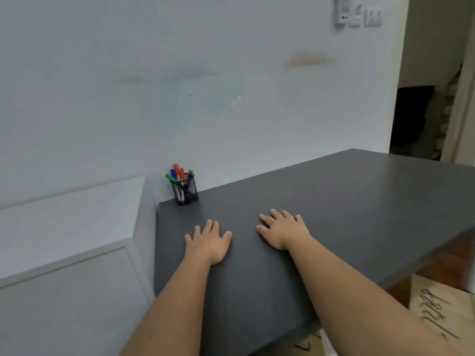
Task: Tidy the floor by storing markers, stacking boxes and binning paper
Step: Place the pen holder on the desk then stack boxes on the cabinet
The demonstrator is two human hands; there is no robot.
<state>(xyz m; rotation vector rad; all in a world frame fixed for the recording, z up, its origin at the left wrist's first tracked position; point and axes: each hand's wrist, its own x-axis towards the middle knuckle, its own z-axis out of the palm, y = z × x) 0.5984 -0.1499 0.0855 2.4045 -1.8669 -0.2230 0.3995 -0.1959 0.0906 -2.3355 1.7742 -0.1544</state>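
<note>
Both of my hands lie flat, palms down, on a dark grey table (347, 201). My left hand (208, 241) rests with fingers spread and holds nothing. A short way to its right, my right hand (281, 231) is also spread and empty. A black mesh pen cup (185, 192) stands at the table's far left corner against the wall, beyond my left hand. Several markers (180, 174) stick up from it: red, orange, blue, green and a dark one. A cardboard box (442, 314) with handwritten numbers shows below the table's right edge.
A pale wall runs behind the table. A white cabinet top (66, 227) sits lower on the left, beside the table's end. A dark doorway (413, 116) opens at the far right. Reddish-brown floor (447, 268) shows under the table's right edge.
</note>
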